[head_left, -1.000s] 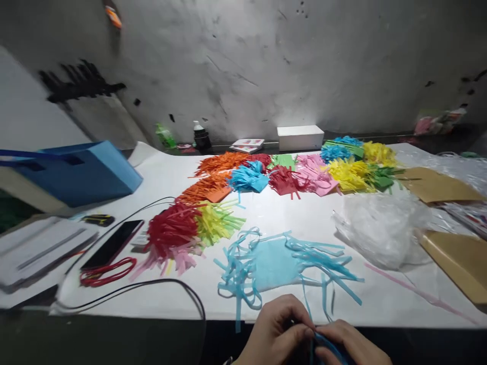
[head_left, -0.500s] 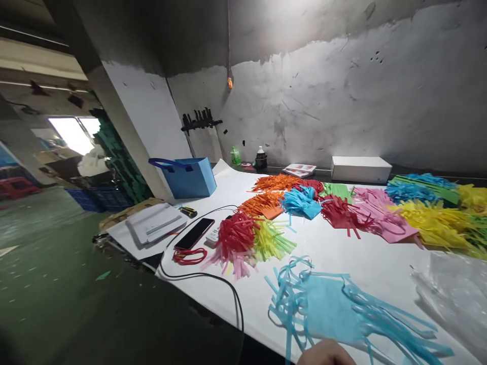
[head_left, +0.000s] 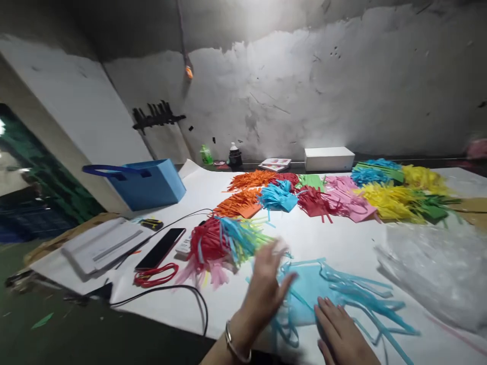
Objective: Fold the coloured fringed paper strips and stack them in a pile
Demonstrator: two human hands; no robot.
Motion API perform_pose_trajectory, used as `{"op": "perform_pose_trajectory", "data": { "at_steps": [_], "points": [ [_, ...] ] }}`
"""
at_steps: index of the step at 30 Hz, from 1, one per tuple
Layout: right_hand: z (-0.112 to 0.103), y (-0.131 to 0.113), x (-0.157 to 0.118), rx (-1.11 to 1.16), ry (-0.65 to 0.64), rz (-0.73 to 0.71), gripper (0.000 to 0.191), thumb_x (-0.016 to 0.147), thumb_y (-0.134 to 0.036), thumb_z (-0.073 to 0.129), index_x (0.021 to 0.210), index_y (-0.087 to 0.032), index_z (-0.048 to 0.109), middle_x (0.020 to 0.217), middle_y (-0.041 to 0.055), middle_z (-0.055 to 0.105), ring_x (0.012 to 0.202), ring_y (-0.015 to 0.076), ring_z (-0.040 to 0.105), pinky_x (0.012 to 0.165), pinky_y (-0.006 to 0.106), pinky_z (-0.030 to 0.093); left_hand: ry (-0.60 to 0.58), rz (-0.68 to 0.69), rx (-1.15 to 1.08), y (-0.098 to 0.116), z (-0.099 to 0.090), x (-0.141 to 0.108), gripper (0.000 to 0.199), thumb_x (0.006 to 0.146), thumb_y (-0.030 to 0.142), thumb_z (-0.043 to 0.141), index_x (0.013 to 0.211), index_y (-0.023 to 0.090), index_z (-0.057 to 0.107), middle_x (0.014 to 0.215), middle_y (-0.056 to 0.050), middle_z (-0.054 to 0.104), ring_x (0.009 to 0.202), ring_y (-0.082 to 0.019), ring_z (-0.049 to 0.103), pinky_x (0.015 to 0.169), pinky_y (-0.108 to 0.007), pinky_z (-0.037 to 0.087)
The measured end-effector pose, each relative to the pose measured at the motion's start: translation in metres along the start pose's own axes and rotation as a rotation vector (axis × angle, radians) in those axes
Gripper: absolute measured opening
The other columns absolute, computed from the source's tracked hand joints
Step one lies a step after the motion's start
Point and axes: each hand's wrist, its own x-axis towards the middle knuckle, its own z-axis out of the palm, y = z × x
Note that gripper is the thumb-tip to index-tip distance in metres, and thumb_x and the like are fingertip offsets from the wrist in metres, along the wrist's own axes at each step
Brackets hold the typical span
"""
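Note:
A light blue fringed tissue paper sheet (head_left: pixel 304 289) lies spread on the white-covered table, its cut strips trailing left and right. My right hand (head_left: pixel 340 329) rests on its near edge with the fingers stretched out. Over the sheet's left end is my left hand (head_left: pixel 266 279), a metal bangle on its wrist. Its thumb stands apart from the fingers, which are slightly blurred, and nothing shows in its grasp. Just beyond it, a bunch of blue strips (head_left: pixel 240 235) lies over a red fringed bundle (head_left: pixel 207 241), with lime and pink strips around.
Several fringed bundles, such as orange (head_left: pixel 238 203), pink (head_left: pixel 350 197) and yellow (head_left: pixel 391 203), line the back. Clear plastic (head_left: pixel 437 268) lies at the right. A phone (head_left: pixel 162 248), red cord (head_left: pixel 155 276), black cable (head_left: pixel 182 288) and blue bag (head_left: pixel 148 187) are at left.
The view has swung right. Both my hands are now over the blue sheet, where one showed only partly before. A bunch of blue strips now lies over the red and lime bundles.

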Motion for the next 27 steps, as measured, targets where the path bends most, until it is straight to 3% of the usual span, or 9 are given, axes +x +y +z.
{"op": "perform_pose_trajectory", "data": {
  "at_steps": [2, 3, 5, 7, 9, 11, 16, 21, 27],
  "points": [
    [-0.007, 0.012, -0.004, -0.059, 0.011, -0.006, 0.034, 0.092, -0.010, 0.043, 0.115, -0.014, 0.067, 0.113, 0.0113, 0.076, 0.098, 0.0250, 0.075, 0.082, 0.033, 0.063, -0.408, 0.226, -0.100, 0.023, 0.036, -0.029, 0.066, 0.082, 0.037, 0.075, 0.140, 0.022, 0.048, 0.145, -0.017, 0.053, 0.132, -0.032, 0.051, 0.107, -0.047, 0.047],
    [-0.012, 0.016, -0.007, -0.066, 0.016, 0.019, 0.034, 0.092, -0.008, 0.041, 0.113, -0.015, 0.068, 0.110, 0.0104, 0.076, 0.096, 0.0232, 0.075, 0.081, 0.032, 0.062, -0.486, 0.253, -0.093, 0.031, 0.050, -0.041, 0.073, 0.076, 0.038, 0.081, 0.138, 0.021, 0.049, 0.142, -0.017, 0.056, 0.129, -0.033, 0.054, 0.105, -0.048, 0.048],
    [-0.023, 0.021, -0.013, -0.054, 0.006, 0.084, 0.035, 0.093, -0.005, 0.040, 0.110, -0.016, 0.068, 0.107, 0.0094, 0.077, 0.095, 0.0216, 0.074, 0.083, 0.032, 0.061, -0.466, 0.232, -0.023, 0.039, 0.069, -0.058, 0.066, 0.073, 0.031, 0.084, 0.130, 0.019, 0.053, 0.135, -0.016, 0.062, 0.122, -0.035, 0.058, 0.102, -0.051, 0.049],
    [-0.034, 0.021, -0.017, -0.035, -0.012, 0.128, 0.029, 0.094, -0.008, 0.045, 0.110, -0.017, 0.068, 0.105, 0.0091, 0.076, 0.092, 0.0221, 0.074, 0.083, 0.035, 0.059, -0.373, 0.222, 0.043, 0.038, 0.076, -0.064, 0.040, 0.082, 0.018, 0.077, 0.118, 0.019, 0.060, 0.124, -0.011, 0.067, 0.114, -0.031, 0.061, 0.097, -0.048, 0.050],
    [-0.045, 0.019, -0.016, -0.024, -0.048, 0.143, 0.030, 0.094, -0.015, 0.051, 0.121, -0.016, 0.064, 0.112, 0.0107, 0.074, 0.098, 0.0250, 0.072, 0.087, 0.039, 0.057, -0.340, 0.261, 0.041, 0.035, 0.075, -0.064, 0.022, 0.087, 0.010, 0.069, 0.105, 0.020, 0.063, 0.111, -0.007, 0.070, 0.103, -0.025, 0.063, 0.091, -0.041, 0.050],
    [-0.053, 0.017, -0.012, -0.008, -0.113, 0.144, 0.047, 0.090, -0.014, 0.054, 0.137, -0.015, 0.054, 0.126, 0.0120, 0.069, 0.113, 0.0280, 0.067, 0.096, 0.043, 0.054, -0.382, 0.291, -0.013, 0.036, 0.071, -0.061, 0.015, 0.088, 0.009, 0.067, 0.097, 0.020, 0.063, 0.103, -0.004, 0.071, 0.095, -0.022, 0.062, 0.086, -0.035, 0.050],
    [-0.063, 0.019, -0.010, 0.152, -0.248, 0.224, 0.070, 0.075, -0.011, 0.061, 0.143, -0.017, 0.046, 0.132, 0.0085, 0.066, 0.118, 0.0279, 0.064, 0.101, 0.045, 0.052, -0.487, 0.230, -0.064, 0.043, 0.048, -0.055, 0.026, 0.086, 0.007, 0.067, 0.106, 0.021, 0.062, 0.105, -0.003, 0.070, 0.092, -0.020, 0.062, 0.084, -0.033, 0.047],
    [-0.065, 0.019, -0.023, 0.183, -0.177, 0.234, 0.048, 0.072, -0.004, 0.054, 0.114, -0.023, 0.066, 0.124, 0.0054, 0.071, 0.114, 0.0294, 0.066, 0.100, 0.053, 0.051, -0.519, 0.214, -0.013, 0.039, 0.019, -0.049, 0.058, 0.078, 0.029, 0.080, 0.130, 0.023, 0.055, 0.125, -0.010, 0.064, 0.108, -0.028, 0.059, 0.092, -0.041, 0.043],
    [-0.069, 0.010, -0.020, 0.314, -0.173, 0.328, 0.016, 0.082, -0.015, 0.059, 0.086, -0.026, 0.068, 0.120, 0.0044, 0.072, 0.114, 0.0298, 0.067, 0.103, 0.059, 0.048, -0.499, 0.199, 0.032, 0.041, 0.018, -0.059, 0.031, 0.082, 0.031, 0.077, 0.109, 0.025, 0.064, 0.117, -0.005, 0.067, 0.103, -0.027, 0.057, 0.088, -0.040, 0.040]
  ]
}}
